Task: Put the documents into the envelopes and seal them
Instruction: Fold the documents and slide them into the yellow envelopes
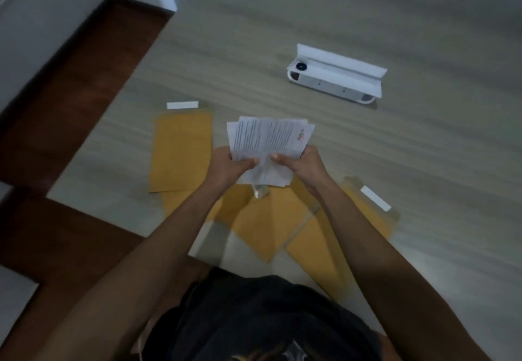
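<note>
A fanned stack of white printed documents (268, 139) is held above the table by both hands. My left hand (230, 167) grips the stack's lower left part and my right hand (300, 164) grips its lower right part. Several yellow-brown envelopes lie flat on the table: one (180, 148) to the left with its flap open and a white adhesive strip (182, 104) at its far end, others (265, 225) overlapping beneath my forearms, and one (367, 213) at the right with a white strip (375, 198) on its flap. My arms hide parts of the envelopes.
A white open box holding a white device (336, 79) lies further back on the light wood-grain table (310, 16). The table's left edge (107, 117) borders a dark brown floor. White cabinets stand at the far left.
</note>
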A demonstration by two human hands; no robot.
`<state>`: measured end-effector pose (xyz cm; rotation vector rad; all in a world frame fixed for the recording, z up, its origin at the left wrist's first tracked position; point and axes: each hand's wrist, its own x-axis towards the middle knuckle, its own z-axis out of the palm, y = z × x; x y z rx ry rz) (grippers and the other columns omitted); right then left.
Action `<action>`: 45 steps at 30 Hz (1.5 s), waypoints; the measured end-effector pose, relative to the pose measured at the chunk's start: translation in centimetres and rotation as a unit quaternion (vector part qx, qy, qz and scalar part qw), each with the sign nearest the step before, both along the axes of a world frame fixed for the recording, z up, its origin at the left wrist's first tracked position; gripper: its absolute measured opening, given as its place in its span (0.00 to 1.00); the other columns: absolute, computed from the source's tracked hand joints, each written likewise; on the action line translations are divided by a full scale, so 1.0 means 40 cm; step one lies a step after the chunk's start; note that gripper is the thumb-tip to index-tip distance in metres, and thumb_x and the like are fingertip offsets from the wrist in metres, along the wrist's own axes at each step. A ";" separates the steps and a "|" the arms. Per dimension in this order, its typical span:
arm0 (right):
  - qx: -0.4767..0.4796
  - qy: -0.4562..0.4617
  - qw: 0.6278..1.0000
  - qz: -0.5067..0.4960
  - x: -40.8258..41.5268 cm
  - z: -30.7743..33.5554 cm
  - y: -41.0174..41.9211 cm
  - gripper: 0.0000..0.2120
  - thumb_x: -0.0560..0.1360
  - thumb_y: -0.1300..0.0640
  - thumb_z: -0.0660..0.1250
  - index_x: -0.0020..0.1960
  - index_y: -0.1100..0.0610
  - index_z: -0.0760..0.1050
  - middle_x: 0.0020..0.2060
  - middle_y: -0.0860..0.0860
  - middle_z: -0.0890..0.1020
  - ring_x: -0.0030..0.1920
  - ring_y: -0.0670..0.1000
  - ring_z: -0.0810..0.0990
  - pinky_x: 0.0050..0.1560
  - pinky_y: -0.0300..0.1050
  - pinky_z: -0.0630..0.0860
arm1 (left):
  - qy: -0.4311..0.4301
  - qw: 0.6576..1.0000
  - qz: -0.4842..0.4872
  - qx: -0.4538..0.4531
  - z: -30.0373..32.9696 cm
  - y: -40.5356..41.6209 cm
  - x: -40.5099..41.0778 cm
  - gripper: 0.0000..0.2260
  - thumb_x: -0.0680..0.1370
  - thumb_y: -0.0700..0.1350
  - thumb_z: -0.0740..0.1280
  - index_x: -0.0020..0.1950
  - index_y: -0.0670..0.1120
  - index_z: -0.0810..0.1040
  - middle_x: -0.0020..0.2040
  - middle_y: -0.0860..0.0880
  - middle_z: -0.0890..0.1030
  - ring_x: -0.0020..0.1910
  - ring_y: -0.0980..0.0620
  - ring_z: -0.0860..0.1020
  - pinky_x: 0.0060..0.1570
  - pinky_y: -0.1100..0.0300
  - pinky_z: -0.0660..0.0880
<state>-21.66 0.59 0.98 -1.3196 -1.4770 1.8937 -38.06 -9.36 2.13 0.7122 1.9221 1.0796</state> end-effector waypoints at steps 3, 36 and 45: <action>-0.003 -0.003 1.000 0.015 -0.137 -0.002 -0.018 0.14 0.69 0.62 0.77 0.54 0.61 0.82 0.50 0.55 0.85 0.50 0.51 0.85 0.55 0.54 0.81 | 0.010 0.999 0.034 0.003 -0.002 -0.030 -0.134 0.12 0.71 0.37 0.76 0.52 0.44 0.82 0.49 0.45 0.84 0.47 0.50 0.83 0.46 0.59 0.81; 0.109 -0.085 0.989 0.049 -0.349 -0.072 -0.058 0.14 0.68 0.63 0.78 0.52 0.63 0.82 0.47 0.56 0.85 0.47 0.50 0.84 0.49 0.44 0.82 | -0.054 0.996 0.063 0.043 -0.112 -0.072 -0.354 0.14 0.67 0.33 0.78 0.51 0.40 0.81 0.45 0.46 0.83 0.42 0.55 0.82 0.44 0.57 0.80; 0.079 -0.087 0.992 0.043 -0.348 -0.098 -0.060 0.17 0.68 0.61 0.78 0.55 0.61 0.81 0.50 0.54 0.85 0.49 0.49 0.84 0.48 0.39 0.81 | -0.084 0.995 0.054 0.017 -0.139 -0.061 -0.342 0.16 0.70 0.34 0.76 0.56 0.38 0.81 0.54 0.42 0.83 0.51 0.48 0.82 0.52 0.55 0.80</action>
